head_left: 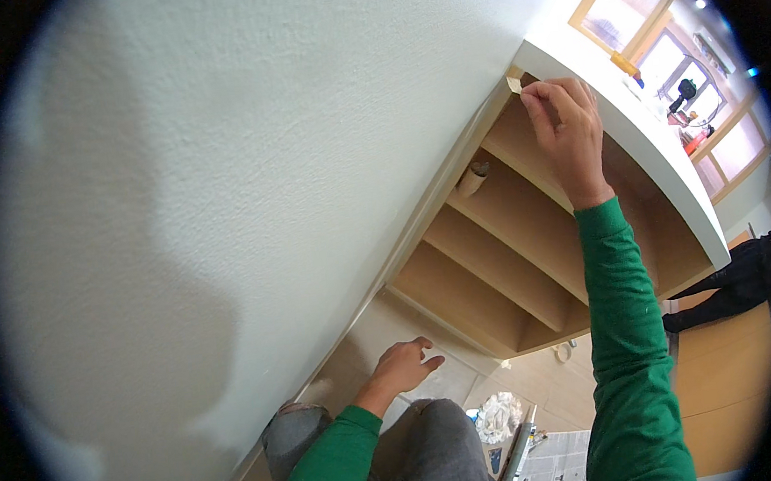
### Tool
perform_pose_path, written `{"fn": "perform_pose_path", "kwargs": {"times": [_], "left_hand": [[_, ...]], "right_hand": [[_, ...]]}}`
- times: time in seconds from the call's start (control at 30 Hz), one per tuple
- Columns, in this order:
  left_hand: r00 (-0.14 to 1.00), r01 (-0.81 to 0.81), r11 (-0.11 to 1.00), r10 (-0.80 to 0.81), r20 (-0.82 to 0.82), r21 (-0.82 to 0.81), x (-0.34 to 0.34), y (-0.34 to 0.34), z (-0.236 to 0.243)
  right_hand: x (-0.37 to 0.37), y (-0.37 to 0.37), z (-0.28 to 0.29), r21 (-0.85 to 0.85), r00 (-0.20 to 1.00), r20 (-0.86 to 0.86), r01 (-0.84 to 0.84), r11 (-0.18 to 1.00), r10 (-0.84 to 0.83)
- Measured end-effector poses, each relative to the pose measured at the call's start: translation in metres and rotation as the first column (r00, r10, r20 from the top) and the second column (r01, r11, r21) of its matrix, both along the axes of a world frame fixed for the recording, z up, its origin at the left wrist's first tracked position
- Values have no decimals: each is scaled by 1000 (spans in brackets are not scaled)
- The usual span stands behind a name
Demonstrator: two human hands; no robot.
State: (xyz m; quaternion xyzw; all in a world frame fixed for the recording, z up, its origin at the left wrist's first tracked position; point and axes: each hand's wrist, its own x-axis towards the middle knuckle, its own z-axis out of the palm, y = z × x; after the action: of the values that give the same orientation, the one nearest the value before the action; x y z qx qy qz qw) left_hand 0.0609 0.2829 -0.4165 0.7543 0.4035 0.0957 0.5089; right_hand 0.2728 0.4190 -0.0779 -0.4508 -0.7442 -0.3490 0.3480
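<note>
At the upper back corner of a wooden shelf unit (502, 275), where it meets the white wall (281, 139), my right hand (571, 127) is raised. Its thumb and forefinger pinch a small pale strip of masking tape (514, 85), as far as I can make out. Down over my knees, my left hand (405, 367) hangs near the foot of the wall. Its fingers are apart and nothing is in them. A tan cylinder (471, 180) lies on one of the shelves beside the wall.
A curved white top (636, 120) caps the shelf unit. On the floor are a caulking gun (520, 452), a crumpled white wad (498, 416), printed sheets (560, 466) and a ring-shaped roll (563, 351). Another person's dark-clothed legs (738, 283) show at the right.
</note>
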Motion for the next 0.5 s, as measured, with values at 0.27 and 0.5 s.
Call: {"fn": "perform_pose_path", "kwargs": {"times": [0.27,0.5], "left_hand": [[1000,-4,1000,3,16,29,1,-1,-6],[1000,-13,998,13,-3,61,3,-3,-11]], "right_hand": [[-15,-25,-22,-34,998,-15,-57,998,57],[-29,-56,-48,-106,995,-42,-96,990,92]]}}
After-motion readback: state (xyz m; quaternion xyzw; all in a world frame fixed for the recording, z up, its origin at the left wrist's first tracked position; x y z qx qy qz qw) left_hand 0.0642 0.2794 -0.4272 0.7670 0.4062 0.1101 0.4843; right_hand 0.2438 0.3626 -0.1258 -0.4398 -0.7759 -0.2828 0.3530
